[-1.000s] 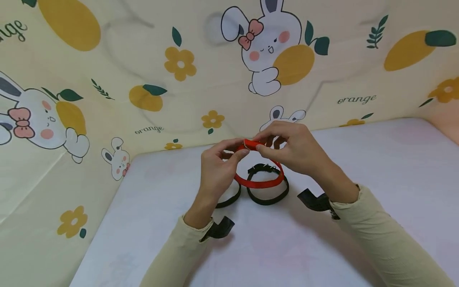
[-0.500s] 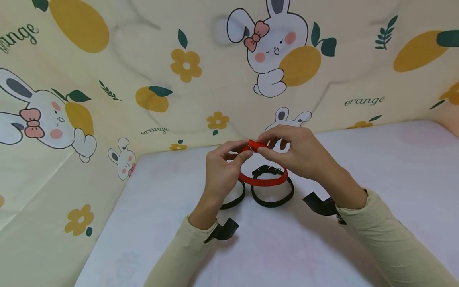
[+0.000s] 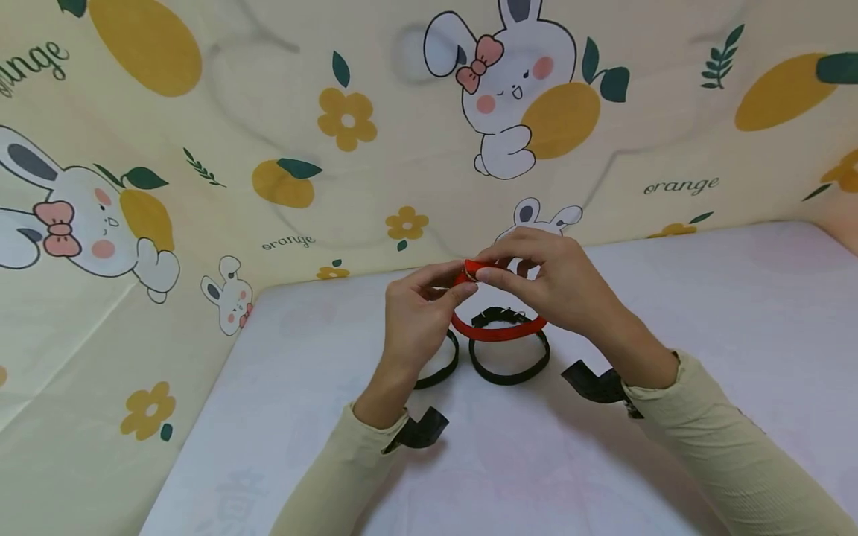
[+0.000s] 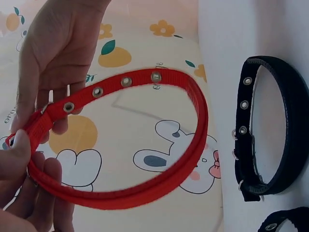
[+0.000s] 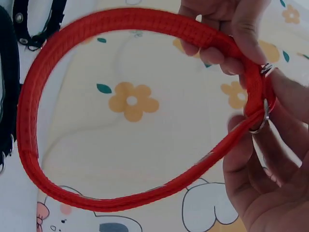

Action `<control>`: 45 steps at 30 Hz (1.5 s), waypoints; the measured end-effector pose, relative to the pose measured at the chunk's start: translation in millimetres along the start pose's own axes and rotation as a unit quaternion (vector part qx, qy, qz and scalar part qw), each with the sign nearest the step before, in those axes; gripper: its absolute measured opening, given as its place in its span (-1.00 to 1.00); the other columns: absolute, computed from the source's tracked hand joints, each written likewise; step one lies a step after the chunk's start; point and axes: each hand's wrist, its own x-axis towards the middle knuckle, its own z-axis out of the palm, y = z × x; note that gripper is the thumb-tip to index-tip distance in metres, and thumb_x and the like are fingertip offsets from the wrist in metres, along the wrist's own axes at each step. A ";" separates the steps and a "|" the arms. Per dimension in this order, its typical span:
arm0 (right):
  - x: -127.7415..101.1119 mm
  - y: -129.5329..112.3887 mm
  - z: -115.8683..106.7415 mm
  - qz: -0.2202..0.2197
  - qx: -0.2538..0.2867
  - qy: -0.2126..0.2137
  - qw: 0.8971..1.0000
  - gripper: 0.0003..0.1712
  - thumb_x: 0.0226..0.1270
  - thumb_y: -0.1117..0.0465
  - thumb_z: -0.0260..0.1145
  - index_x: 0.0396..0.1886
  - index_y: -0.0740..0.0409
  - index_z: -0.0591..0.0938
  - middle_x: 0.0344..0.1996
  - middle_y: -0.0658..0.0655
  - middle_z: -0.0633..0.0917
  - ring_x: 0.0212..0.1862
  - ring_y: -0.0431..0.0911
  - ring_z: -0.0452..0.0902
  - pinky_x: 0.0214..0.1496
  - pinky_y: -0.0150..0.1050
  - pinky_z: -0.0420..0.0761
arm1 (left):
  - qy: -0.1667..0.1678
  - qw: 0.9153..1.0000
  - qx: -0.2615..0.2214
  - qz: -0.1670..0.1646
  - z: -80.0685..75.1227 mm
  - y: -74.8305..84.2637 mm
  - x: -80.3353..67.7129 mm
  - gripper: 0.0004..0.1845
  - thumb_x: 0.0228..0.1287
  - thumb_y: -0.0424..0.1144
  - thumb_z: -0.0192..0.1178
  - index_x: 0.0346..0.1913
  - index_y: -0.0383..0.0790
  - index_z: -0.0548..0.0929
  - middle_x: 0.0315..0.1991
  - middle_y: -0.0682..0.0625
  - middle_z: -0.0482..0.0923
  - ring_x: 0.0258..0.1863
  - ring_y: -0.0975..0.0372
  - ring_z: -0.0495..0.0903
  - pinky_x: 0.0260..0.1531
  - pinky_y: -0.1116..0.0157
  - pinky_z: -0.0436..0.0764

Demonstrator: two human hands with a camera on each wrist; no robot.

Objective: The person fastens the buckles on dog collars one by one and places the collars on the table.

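Held up over the middle of the white tabletop (image 3: 704, 313), well off the surface: a red collar (image 3: 499, 328), formed into a loop, its buckle end at the far top of the loop. Pinching that end from the left, the left hand (image 3: 415, 316), thumb and fingers curled on the strap; pinching it from the right, the right hand (image 3: 553, 286), fingertips pressed to the same spot. From the right wrist view, a metal ring or buckle (image 5: 265, 116) at the join, the strap running through or beside it; from the left wrist view, a row of metal eyelets (image 4: 126, 81) along the free strap end. Fastening apparently in progress rather than finished: loop already made, strap end at the buckle, yet a seated pin impossible to confirm under the fingers. Lying flat below the hands, two black collars (image 3: 509, 365), both closed into rings, seemingly already done or waiting. Behind, a cream printed cloth (image 3: 268, 149) with rabbits and oranges.
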 end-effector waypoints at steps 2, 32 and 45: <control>-0.3 0.4 0.3 0.005 0.005 0.009 1.000 -0.77 0.28 0.10 0.44 -0.07 -0.04 0.78 -0.23 -0.07 0.74 -0.12 -0.21 0.55 -0.16 -0.37 0.60 | 0.003 1.000 0.003 0.000 0.0 0.6 -0.1 -0.71 0.19 -0.29 0.42 -0.01 -0.17 0.77 -0.13 -0.04 0.78 -0.15 0.20 0.71 -0.14 0.24 0.69; 3.0 0.7 -5.1 0.156 0.180 -0.031 0.971 -0.65 0.40 0.14 0.30 0.10 0.17 0.62 -0.09 0.03 0.65 -0.06 -0.06 0.52 -0.12 -0.31 0.53 | -0.051 0.993 -0.019 -0.101 -3.2 6.7 1.9 -0.74 0.17 -0.32 0.43 -0.04 -0.16 0.78 -0.14 -0.05 0.75 -0.14 0.16 0.70 -0.12 0.27 0.72; 2.7 -1.8 -7.8 0.122 0.058 -0.029 0.990 -0.77 0.30 0.09 0.43 -0.05 -0.10 0.77 -0.12 -0.02 0.75 -0.06 -0.11 0.56 -0.24 -0.21 0.57 | -0.015 0.995 -0.060 -0.084 -5.7 4.5 2.4 -0.75 0.20 -0.37 0.38 -0.04 -0.23 0.78 -0.13 -0.12 0.76 -0.12 0.14 0.70 -0.10 0.23 0.68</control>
